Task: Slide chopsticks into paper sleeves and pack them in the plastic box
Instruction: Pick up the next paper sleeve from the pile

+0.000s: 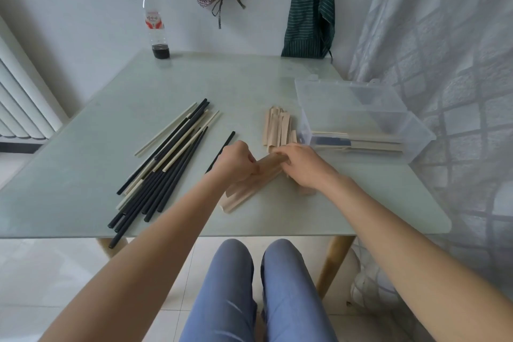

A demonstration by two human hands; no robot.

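A pile of loose black and pale chopsticks [163, 164] lies on the left of the glass table [83, 175]. Tan paper sleeves [277, 128] are heaped in the middle. My left hand [236, 161] grips black chopsticks [226, 144] that stick out behind it, and their front ends go into a paper sleeve [268, 165]. My right hand [302, 166] pinches that sleeve's far end. More sleeves [241, 197] lie under my hands. The clear plastic box [361, 119] stands open at the right with several sleeved chopsticks [361, 141] inside.
A plastic bottle [155, 25] with dark liquid stands at the table's far left edge. Aprons hang on the back wall. A curtain hangs close to the table's right side. A radiator is at the left.
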